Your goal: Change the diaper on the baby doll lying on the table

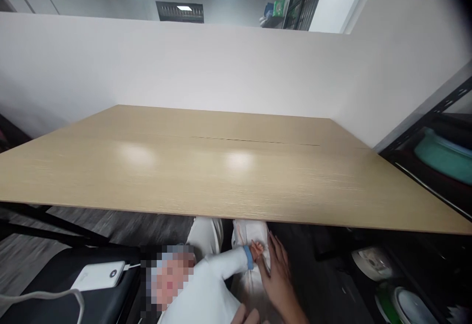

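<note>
A baby doll (206,289) in a white garment with a blue cuff lies low in the head view, below the table's near edge. Its small pink hand reaches toward white cloth (250,235) over my lap. My right hand (278,277) lies flat with fingers stretched out, resting against that cloth right beside the doll's hand and holding nothing. Only a few fingertips of my left hand (245,316) show at the bottom edge, on the doll's body. How they are closed is hidden.
A wide light wooden table (228,171) fills the middle, backed by a white partition (206,68). A black shelf at right holds a teal bowl (444,154) and plates (372,262). At left, a white power bank (98,275) with a cable lies on a black seat.
</note>
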